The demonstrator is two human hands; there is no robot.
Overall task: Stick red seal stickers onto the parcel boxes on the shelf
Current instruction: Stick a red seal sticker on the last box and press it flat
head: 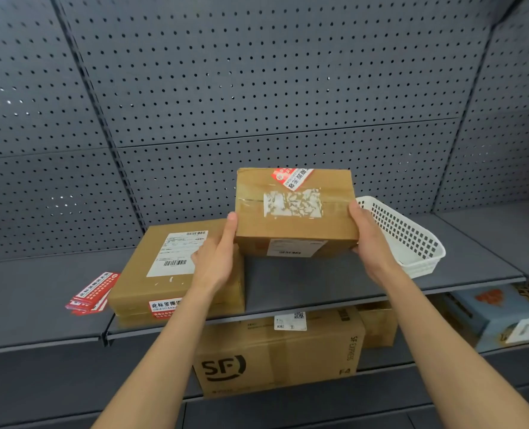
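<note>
I hold a small brown parcel box (291, 226) above the grey shelf (303, 283), my left hand (218, 255) on its left side and my right hand (370, 239) on its right side. A red seal sticker (291, 177) sits over the box's far top edge, above a torn white label patch. A larger flat parcel box (151, 283) lies on the shelf to the left, with a shipping label on top and a red seal sticker (164, 308) on its front edge. A stack of loose red seal stickers (93, 292) lies on the shelf further left.
A white plastic mesh basket (412, 239) stands on the shelf just right of my right hand. Grey pegboard forms the back wall. On the lower shelf sit a large SF carton (275, 357), a smaller brown box behind it and a blue printed box (486, 317).
</note>
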